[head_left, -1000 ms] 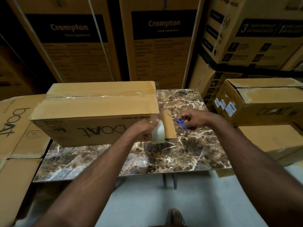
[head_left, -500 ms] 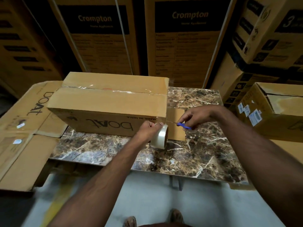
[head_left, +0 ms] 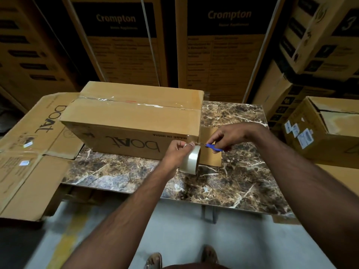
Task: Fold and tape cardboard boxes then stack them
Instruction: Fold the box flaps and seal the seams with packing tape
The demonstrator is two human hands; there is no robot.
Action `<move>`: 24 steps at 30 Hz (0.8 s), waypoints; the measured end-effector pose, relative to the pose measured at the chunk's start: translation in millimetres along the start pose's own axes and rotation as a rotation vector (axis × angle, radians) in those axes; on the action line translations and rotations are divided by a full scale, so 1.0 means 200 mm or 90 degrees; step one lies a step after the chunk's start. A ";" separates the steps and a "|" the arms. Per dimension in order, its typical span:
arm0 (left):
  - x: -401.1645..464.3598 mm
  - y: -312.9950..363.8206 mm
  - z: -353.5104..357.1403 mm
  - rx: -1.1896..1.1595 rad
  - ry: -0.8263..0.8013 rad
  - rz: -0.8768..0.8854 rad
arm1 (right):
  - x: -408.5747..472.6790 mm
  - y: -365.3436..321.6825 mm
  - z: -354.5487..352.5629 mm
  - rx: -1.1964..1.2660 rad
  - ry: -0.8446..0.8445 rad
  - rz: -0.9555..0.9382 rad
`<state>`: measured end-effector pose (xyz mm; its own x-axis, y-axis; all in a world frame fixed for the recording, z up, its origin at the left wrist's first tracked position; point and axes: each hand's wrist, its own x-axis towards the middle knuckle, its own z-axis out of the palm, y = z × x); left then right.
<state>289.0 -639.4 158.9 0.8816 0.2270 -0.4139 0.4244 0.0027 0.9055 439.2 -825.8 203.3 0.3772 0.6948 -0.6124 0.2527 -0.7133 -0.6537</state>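
Note:
A brown cardboard box (head_left: 136,121) printed "boAt" lies on the marble table (head_left: 223,181), its top seam covered by clear tape. At the box's near right corner my left hand (head_left: 177,152) grips a roll of clear tape (head_left: 191,162). My right hand (head_left: 229,135) holds blue-handled scissors (head_left: 213,147), their blades reaching toward the tape between the roll and the box. An open side flap (head_left: 210,152) of the box lies flat on the table behind the roll.
Flattened "boAt" cartons (head_left: 31,148) lie to the table's left. A folded box (head_left: 328,129) sits on others at the right. Tall "Crompton" cartons (head_left: 219,47) wall the back. My feet (head_left: 208,255) stand on the grey floor below.
The view has swung left and nearer. My right hand has brought the scissors closer to the tape roll, which my left hand still holds at the box corner.

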 end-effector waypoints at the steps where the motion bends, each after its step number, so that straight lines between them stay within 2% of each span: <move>1: 0.00 0.00 0.00 -0.020 -0.001 0.002 | 0.00 0.00 0.00 -0.002 0.000 -0.004; 9: 0.01 -0.03 0.00 -0.109 0.016 -0.004 | 0.02 0.00 0.01 -0.023 0.016 -0.015; 16: 0.03 -0.05 0.00 -0.104 0.053 -0.004 | 0.01 0.00 0.04 -0.047 0.070 -0.020; 24: 0.03 -0.05 0.04 -0.074 0.085 0.055 | -0.01 0.02 0.07 -0.031 0.115 0.012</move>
<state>290.6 -645.5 146.4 0.8747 0.3589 -0.3256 0.3153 0.0887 0.9448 427.4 -828.2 196.6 0.5344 0.6571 -0.5317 0.2857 -0.7324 -0.6180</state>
